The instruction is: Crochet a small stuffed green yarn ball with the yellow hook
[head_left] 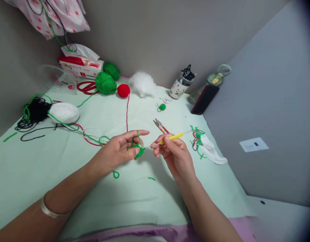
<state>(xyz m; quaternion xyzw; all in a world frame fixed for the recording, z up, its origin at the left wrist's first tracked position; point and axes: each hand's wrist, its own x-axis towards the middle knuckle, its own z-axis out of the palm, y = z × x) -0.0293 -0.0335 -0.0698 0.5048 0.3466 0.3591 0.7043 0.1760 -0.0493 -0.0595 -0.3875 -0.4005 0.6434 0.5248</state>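
The left hand [118, 151] has its grip closed on a small green crochet piece [139, 150], pinched between thumb and fingers just above the pale green surface [134, 198], with a strand of green yarn [138, 135] running over the raised forefinger. The right hand [173, 153] closes its grip around a yellow-handled crochet hook [173, 136], whose metal tip points at the piece. Thread snips [160, 125] lie just beyond the hands, and a red yarn ball [123, 90] sits farther back beside green yarn balls [105, 82].
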